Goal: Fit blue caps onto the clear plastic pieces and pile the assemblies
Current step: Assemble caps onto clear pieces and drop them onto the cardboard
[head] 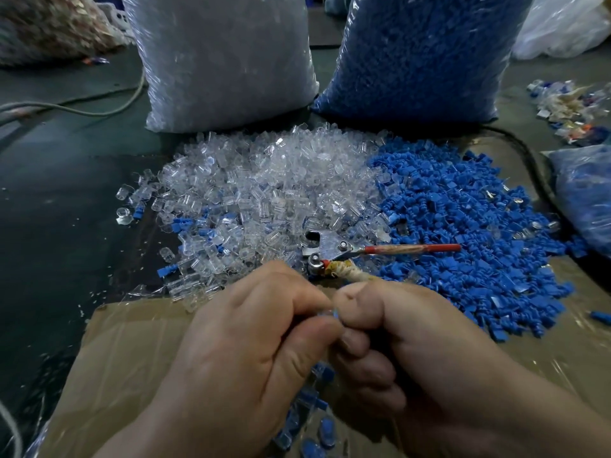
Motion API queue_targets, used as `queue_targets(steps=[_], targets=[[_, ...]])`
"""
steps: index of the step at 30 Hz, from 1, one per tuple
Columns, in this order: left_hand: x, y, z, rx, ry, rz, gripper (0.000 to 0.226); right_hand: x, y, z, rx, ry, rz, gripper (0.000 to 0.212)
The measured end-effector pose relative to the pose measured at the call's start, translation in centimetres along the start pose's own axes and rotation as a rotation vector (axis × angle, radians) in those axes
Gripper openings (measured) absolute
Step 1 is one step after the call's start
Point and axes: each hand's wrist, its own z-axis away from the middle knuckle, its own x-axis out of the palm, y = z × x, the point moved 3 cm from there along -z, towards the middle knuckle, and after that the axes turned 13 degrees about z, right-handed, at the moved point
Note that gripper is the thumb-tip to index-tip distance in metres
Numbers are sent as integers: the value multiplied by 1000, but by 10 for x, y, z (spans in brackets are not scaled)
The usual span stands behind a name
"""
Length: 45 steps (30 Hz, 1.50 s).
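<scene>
My left hand (251,338) and my right hand (396,352) meet low in the middle, fingertips pressed together around a small part (333,313), a sliver of blue and clear showing between them. The part is mostly hidden by my fingers. Ahead lies a heap of clear plastic pieces (264,193), and to its right a heap of blue caps (463,219). Below my hands, several finished assemblies (317,428) lie on the plastic-covered cardboard (132,352).
A metal plier-like tool (334,249) with red handles rests between the two heaps. A large bag of clear pieces (224,61) and one of blue caps (416,54) stand behind. Another blue bag (585,193) lies at right, a cable (82,107) at left.
</scene>
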Motion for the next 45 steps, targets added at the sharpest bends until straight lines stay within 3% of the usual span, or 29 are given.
queue_targets(steps=[2,4,6,9,12,16,20,23,26,29,33,37,39,43,45], targets=[[-6,-5,3,-46,15,-13,17,-11,-4,4,-80,126,296,28],[-13,-10,4,-191,51,-117,22,-21,-10,9,-229,369,921,42],[-19,-16,5,-297,66,-249,35,-26,-11,12,-219,509,1384,45],[-20,-25,8,-385,-34,-376,38,-25,-6,8,-187,552,1601,41],[-10,-28,11,-366,-159,-469,39,-25,-3,3,-198,567,1647,42],[-3,-27,11,-349,-244,-419,35,-19,-1,-7,-253,602,1690,43],[-10,-25,10,-412,-116,-296,39,-14,2,-20,-256,501,1724,16],[-16,-29,8,-400,61,-378,40,-15,2,-20,-285,536,1688,25],[-14,-34,6,-454,8,-513,61,-14,3,-24,-330,562,1679,39],[-9,-39,4,-482,-94,-625,69,-11,4,-27,-371,537,1696,33],[-7,-41,3,-458,-146,-544,56,-10,4,-28,-385,487,1722,16],[-9,-44,7,-437,-117,-452,37,-11,4,-26,-384,529,1665,28],[-8,-43,7,-428,-117,-460,43,-9,3,-25,-390,557,1648,32],[-9,-44,7,-479,-67,-537,77,-5,1,-27,-356,520,1697,32],[-10,-44,8,-499,-31,-553,79,-6,0,-26,-339,502,1692,30]])
